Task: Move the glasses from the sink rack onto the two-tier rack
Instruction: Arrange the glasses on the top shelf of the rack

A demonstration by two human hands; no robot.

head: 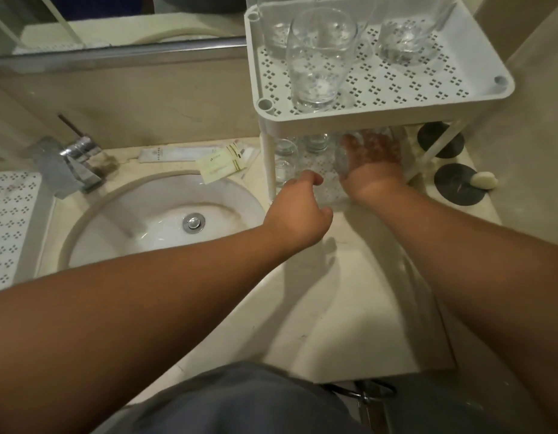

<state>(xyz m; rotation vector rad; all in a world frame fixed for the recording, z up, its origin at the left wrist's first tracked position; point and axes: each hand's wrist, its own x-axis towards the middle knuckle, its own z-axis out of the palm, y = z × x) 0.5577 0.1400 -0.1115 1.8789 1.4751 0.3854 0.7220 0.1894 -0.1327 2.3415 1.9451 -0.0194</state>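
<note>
The white two-tier rack (487, 92) stands on the counter right of the sink. Its upper tier holds a tall clear glass (318, 57) and further glasses (406, 36) behind it. Several small glasses (285, 158) stand at the left of the lower tier. My right hand (373, 170) reaches under the upper tier and grips a clear glass (365, 145); its fingers show through the glass. My left hand (298, 211) curls its thumb and fingers round another clear glass (329, 191) at the front of the lower tier. The perforated sink rack (8, 220) lies at the far left.
A round white sink (114, 220) with a chrome tap (71, 161) sits between the two racks. Paper sachets (224, 161) lie behind the basin. Dark round coasters (456, 183), one with a small soap (484, 180), lie right of the rack. A wall rises at the right.
</note>
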